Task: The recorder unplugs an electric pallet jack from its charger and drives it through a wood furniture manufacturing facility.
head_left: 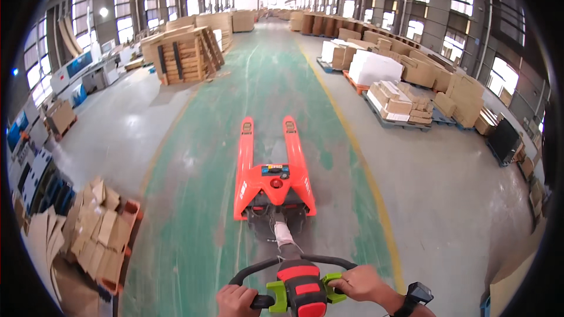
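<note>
A red pallet jack (pixel 276 185) stands in front of me on the green floor lane, its two forks pointing away. Its black, red and green control handle (pixel 301 285) reaches back toward me at the lower middle. My left hand (pixel 236 302) is closed round the left grip of the handle. On the other side my right hand (pixel 357 283) is closed on the right grip, beside the green lever. A dark device is strapped to my right wrist. The forks carry nothing.
A wooden crate stack (pixel 183 58) stands ahead on the left. At the near left, a red pallet (pixel 130 240) holds cardboard scraps. Boxes on a blue pallet (pixel 393 120) and a white wrapped load (pixel 376 69) line the right. A yellow line (pixel 352 135) edges the lane.
</note>
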Demonstrator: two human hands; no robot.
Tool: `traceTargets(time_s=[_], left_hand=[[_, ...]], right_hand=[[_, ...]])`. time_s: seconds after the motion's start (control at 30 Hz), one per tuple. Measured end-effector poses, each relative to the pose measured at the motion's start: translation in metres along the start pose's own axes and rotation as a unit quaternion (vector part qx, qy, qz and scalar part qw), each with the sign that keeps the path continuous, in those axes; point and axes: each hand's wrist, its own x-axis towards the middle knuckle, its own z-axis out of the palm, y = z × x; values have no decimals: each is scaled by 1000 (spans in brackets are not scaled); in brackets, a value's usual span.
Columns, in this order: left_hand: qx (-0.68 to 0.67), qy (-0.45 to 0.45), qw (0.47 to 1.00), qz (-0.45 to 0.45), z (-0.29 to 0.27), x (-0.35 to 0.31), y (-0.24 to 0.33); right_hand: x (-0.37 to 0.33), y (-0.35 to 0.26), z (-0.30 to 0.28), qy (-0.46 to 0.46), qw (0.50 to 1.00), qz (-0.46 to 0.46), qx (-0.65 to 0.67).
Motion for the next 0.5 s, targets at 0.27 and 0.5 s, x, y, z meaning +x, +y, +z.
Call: traceTargets(time_s=[0.27, 0.5], left_hand=[[29, -5, 1000, 4, 95, 206, -168], [50, -13, 998, -46, 169, 408, -295]], right_hand=[[242, 63, -104, 89, 987, -93, 93], [476, 148, -183, 182, 961, -173, 114]])
